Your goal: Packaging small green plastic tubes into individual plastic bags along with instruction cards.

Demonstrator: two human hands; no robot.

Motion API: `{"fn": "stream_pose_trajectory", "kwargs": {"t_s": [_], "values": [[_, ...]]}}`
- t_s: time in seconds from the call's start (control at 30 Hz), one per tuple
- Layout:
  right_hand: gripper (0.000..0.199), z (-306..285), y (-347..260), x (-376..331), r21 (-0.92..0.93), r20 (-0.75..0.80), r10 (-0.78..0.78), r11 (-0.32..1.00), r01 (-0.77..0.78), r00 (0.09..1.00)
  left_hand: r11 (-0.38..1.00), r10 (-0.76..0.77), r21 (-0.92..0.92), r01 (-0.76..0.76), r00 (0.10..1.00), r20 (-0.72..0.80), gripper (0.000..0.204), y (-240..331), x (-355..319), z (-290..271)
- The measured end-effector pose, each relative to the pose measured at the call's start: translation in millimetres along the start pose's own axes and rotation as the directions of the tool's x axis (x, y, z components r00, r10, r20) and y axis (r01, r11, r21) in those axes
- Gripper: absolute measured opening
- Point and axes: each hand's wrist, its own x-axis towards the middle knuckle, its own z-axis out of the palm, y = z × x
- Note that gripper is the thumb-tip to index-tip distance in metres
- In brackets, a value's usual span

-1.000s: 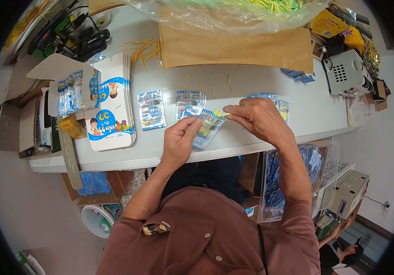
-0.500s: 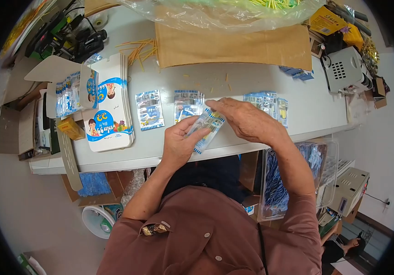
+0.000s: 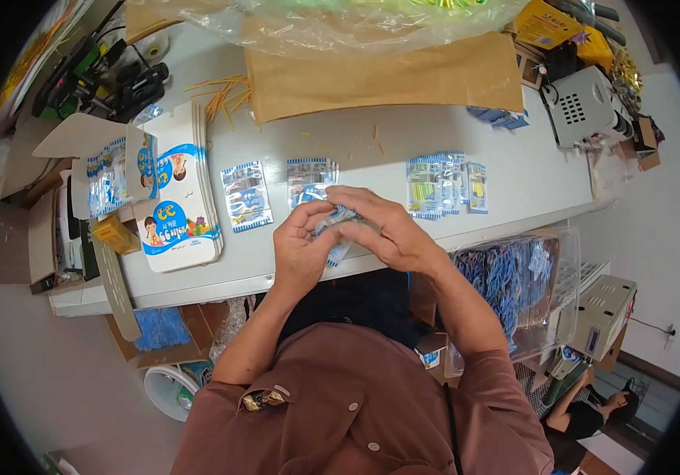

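Observation:
Just above the table's front edge, both my hands close around a small clear-and-blue plastic sachet (image 3: 338, 255), mostly hidden by the fingers. My left hand (image 3: 299, 249) grips it from the left. From the right, my right hand (image 3: 386, 229) curls over its upper part. Beyond my hands lies a pile of similar sachets (image 3: 313, 171), partly covered by them. Another sachet (image 3: 246, 198) lies to its left. On the right are a spread of overlapping sachets (image 3: 433, 187) and a smaller group (image 3: 477, 188) with yellow contents.
At left, an open carton (image 3: 142, 168) holds several sachets, beside stacked flat printed cartons (image 3: 185, 245). Thin yellow sticks (image 3: 225, 99) lie near a brown paper sheet (image 3: 387, 79) at the back. A clear bin of blue strands (image 3: 498, 277) stands below right. A co-worker (image 3: 589, 416) is at lower right.
My right hand has come down and left from the sachet's top to wrap over it, meeting my left hand. The sachet is now more hidden. The view has shifted slightly.

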Motion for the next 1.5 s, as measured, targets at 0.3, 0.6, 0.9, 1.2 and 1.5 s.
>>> {"fn": "stream_pose_trajectory", "kwargs": {"t_s": [0.3, 0.6, 0.9, 1.2, 1.5], "values": [[0.029, 16, 15, -12, 0.624, -0.246, 0.494, 0.739, -0.254, 0.834, 0.660, 0.279, 0.710, -0.247, 0.958, 0.074, 0.045, 2, 8, 23], [0.027, -73, 47, -11, -0.471, -0.310, 0.402, 0.722, -0.507, 0.861, -0.014, 0.148, 0.989, 0.146, 0.979, -0.143, 0.043, 37, 48, -14], [0.009, -104, -51, 15, -0.591, -0.622, -0.371, 0.800, -0.102, 0.689, 0.238, 0.260, 0.967, 0.095, 0.953, -0.157, 0.021, 25, 45, -33], [0.026, -173, -109, 179, -0.915, -0.081, -0.459, 0.387, 0.117, 0.885, -0.041, 0.434, 0.999, 0.010, 0.901, 0.009, 0.022, 33, 35, -31], [0.018, -165, -102, 220, -0.974, 0.226, -0.359, -0.067, 0.216, 0.905, 0.170, 0.478, 0.979, -0.115, 0.878, 0.020, 0.016, 41, 29, -33]]}}
